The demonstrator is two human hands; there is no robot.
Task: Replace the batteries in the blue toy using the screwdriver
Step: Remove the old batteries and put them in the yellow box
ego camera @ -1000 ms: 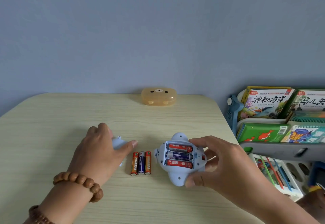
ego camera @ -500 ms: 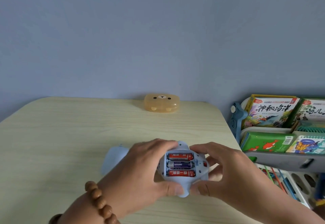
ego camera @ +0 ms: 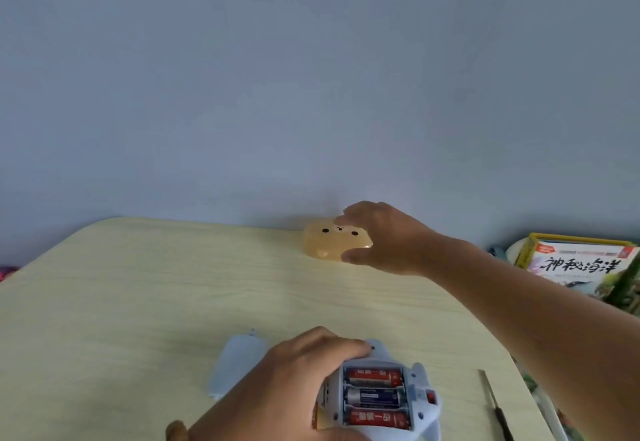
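Note:
The blue toy (ego camera: 420, 380) lies belly-up at the table's near edge, its compartment uncovered with three batteries (ego camera: 375, 397) inside. My left hand (ego camera: 294, 388) grips the toy from the left. The pale blue battery cover (ego camera: 235, 361) lies just left of that hand. My right hand (ego camera: 384, 239) is stretched to the back of the table, thumb in front and fingers over the back of an orange bear-face case (ego camera: 329, 243). The screwdriver (ego camera: 498, 413) lies near the table's right edge, right of the toy. The loose batteries are hidden behind my left hand.
The wooden table (ego camera: 138, 302) ends against a blue-grey wall. A rack with picture books (ego camera: 578, 264) stands off the table's right side.
My right hand has let go of the toy and reached to the orange case at the back. My left hand has kept hold of the toy. The view has tilted upward.

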